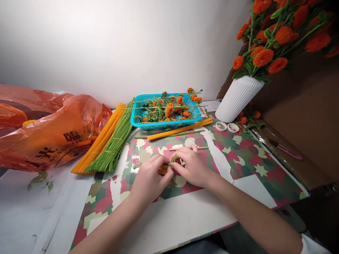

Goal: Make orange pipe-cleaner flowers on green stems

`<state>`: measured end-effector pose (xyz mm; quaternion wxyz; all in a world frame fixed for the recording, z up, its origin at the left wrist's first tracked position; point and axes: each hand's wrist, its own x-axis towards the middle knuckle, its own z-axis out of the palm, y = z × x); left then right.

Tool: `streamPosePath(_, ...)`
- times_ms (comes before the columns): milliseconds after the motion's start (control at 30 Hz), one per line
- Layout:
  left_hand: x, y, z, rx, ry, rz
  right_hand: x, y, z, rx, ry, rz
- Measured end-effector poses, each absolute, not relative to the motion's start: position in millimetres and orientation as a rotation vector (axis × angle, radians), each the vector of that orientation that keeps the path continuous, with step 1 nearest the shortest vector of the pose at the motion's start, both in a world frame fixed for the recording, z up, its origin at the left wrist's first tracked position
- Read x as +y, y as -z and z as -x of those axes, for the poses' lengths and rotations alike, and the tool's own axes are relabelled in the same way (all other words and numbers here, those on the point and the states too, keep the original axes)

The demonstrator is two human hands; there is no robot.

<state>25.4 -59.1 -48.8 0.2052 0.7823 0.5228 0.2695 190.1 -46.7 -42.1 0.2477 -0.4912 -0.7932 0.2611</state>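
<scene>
Over the middle of the patterned mat, my left hand (151, 178) is closed in a pinch on a small orange pipe-cleaner flower (163, 169), mostly hidden by the fingers. Right beside it, my right hand (192, 165) pinches a short green pipe cleaner (174, 159) at the flower's green part. The fingertips of both hands nearly meet. Just beyond them a thin wooden stick (202, 148) lies on the mat, partly covered by my right hand.
A blue basket (164, 125) holds orange flowers and green stems. Left of it lie yellow (102, 135) and green pipe-cleaner bundles (112, 146) and an orange plastic bag (58, 137). A white vase (237, 100), two white tape rolls (221, 126) and a pink cutter (288, 151) are at right.
</scene>
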Motion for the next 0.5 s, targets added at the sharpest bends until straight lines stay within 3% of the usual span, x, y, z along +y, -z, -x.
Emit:
streamPosePath(333, -62.5, 50.8, -29.9, 1.66, -0.657, -2.289, -46.6, 41.8, -188.6, -2.111, -0.752, 1.4)
streamPosePath(500, -59.6, 47.2, -28.2, 1.513, -0.747, -2.171, -45.9, 42.3, -191.4, -2.108, -0.773, 1.39)
